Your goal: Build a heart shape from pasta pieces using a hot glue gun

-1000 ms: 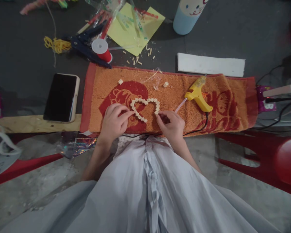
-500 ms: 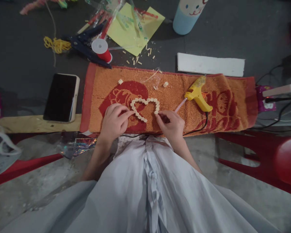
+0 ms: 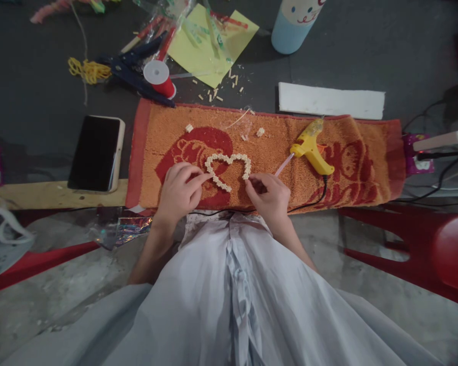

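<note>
A heart-shaped outline made of small cream pieces [image 3: 229, 158] lies over the orange towel [image 3: 278, 137], with a gap at its lower right side. My left hand [image 3: 181, 190] is closed at its left side, thumb and forefinger pinching the outline's edge. At the right end of the outline, my right hand [image 3: 270, 195] pinches with thumb and forefinger; its other fingers are curled. A yellow glue gun [image 3: 312, 147] rests on the towel to the right of my right hand, its glue stick pointing toward that hand. Small cream clusters [image 3: 260, 132] sit above the heart.
A phone [image 3: 96, 153] lies left of the towel. Behind it are dark blue pliers [image 3: 125, 66], a red thread spool [image 3: 160, 80], yellow paper [image 3: 198, 46], scattered cut bits [image 3: 216, 94] and a blue bottle [image 3: 292, 30]. A white strip [image 3: 331, 100] lies behind the glue gun, whose cord runs along the front edge.
</note>
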### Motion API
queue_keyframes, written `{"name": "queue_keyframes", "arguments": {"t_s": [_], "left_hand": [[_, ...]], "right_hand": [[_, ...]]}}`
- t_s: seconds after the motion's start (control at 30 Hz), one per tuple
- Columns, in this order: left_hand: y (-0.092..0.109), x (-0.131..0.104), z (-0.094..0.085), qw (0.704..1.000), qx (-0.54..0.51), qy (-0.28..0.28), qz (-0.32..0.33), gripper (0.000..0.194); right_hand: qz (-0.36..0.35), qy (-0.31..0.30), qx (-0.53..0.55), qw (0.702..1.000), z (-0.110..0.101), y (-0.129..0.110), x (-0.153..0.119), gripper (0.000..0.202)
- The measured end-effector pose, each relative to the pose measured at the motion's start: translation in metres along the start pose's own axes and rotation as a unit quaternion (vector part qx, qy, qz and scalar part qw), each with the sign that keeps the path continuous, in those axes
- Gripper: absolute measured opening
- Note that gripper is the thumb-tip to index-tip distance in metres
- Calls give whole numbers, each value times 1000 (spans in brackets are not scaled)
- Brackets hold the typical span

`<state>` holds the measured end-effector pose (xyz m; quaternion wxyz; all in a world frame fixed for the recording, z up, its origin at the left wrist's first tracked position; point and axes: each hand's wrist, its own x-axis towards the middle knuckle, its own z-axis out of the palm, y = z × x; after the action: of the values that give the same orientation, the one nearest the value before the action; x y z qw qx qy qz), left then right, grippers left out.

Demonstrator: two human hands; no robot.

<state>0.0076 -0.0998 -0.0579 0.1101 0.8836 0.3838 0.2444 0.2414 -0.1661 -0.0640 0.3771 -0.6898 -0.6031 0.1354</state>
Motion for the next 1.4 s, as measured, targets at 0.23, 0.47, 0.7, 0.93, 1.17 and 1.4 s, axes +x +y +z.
{"name": "queue_keyframes", "arguments": {"t_s": [0.23,0.47,0.7,0.93,1.17,1.4], "left_hand": [[2,1,0,1000,14,8,-2,32],[33,26,10,999,3,20,39,22],[56,53,21,997,42,-49,33,17],[53,56,23,997,18,-77,18,17],[55,57,23,997,39,-70,21,18],[55,58,24,997,32,-73,13,18]], "right_hand": [[-2,-12,5,1000,0,1,1,15],[-18,-13,-1,1000,0,2,1,14],[-18,-26,-8,999,-2,3,2,16],[-11,-34,-19,999,-2,5,1,20],[-25,-15,-24,999,0,6,1,20],[-6,-32,-26,999,-1,5,2,20]]}}
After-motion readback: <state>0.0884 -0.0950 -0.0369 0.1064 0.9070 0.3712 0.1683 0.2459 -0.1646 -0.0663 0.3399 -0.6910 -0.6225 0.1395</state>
